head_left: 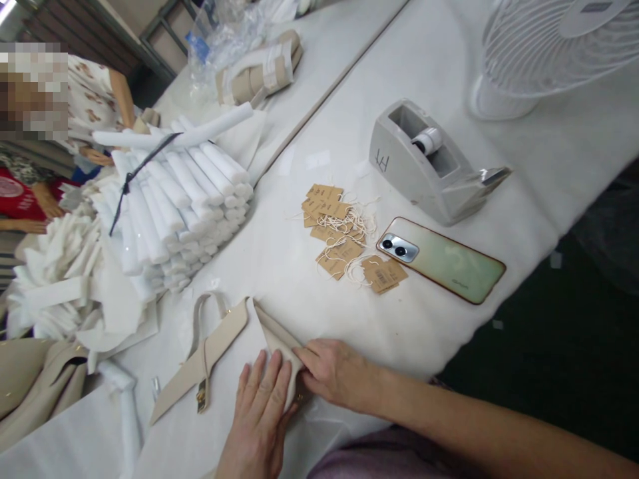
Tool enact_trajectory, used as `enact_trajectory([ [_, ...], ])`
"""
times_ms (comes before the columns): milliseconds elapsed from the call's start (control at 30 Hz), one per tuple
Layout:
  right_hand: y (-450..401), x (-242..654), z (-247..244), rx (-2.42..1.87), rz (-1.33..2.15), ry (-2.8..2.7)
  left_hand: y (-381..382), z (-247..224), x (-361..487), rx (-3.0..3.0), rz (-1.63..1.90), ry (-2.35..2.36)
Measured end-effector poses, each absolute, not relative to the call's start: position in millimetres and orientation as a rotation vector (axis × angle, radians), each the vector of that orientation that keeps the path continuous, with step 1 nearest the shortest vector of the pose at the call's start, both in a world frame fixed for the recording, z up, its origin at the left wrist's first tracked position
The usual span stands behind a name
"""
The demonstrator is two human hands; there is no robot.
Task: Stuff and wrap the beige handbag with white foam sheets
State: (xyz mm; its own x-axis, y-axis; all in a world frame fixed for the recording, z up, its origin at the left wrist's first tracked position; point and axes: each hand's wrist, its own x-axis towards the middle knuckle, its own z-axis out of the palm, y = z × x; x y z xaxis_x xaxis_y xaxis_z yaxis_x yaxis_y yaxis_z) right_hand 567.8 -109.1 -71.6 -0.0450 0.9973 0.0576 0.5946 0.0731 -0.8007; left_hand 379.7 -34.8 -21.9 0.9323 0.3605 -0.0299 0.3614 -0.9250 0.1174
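A beige handbag (219,349) lies at the front of the white-covered table, with a strap loop and gold-coloured metal fittings. White material (232,379), perhaps paper or lining, shows between its flap and the beige edge nearest me. My left hand (262,406) rests on this part, palm down with its fingers stretched out. The beige edge is pinched between the thumb and fingers of my right hand (332,372). Part of the bag is hidden under both hands.
Beyond the bag lie brown tags (339,256) with white strings, a phone (444,261) and a tape dispenser (424,163). A fan (554,46) stands far right. White rolls (170,206) are stacked at left, near other beige bags (42,379). People (94,93) are behind them.
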Motion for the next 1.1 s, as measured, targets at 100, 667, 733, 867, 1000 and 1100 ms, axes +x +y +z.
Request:
enact_trajectory([
  [100, -112.2, 553.8, -80.9, -1.712, 0.724, -1.628, -41.7, -32.7, 380.7, 3.0, -0.011, 0.568],
  [667, -103.4, 561.9, -31.8, -1.18, 0.055, -2.031, -52.5, 27.1, 336.6, 2.523, 0.988, 0.991],
  [733, -100.4, 561.7, -31.4, -1.167, -0.025, -2.012, -51.0, 32.5, 293.7, 2.465, 1.163, 1.289],
  [867, -96.8, 558.4, -25.3, -1.169, -0.157, -1.986, -47.4, 25.4, 203.9, 2.361, 1.075, 1.816],
  [1000, -97.2, 553.1, -17.8, -1.168, -0.226, -2.042, -50.7, -4.2, 167.4, 2.431, 0.767, 1.65],
  [1100, -101.4, 548.9, -12.9, -1.154, -0.352, -2.105, -50.8, -15.0, 168.4, 2.481, 0.738, 1.567],
])
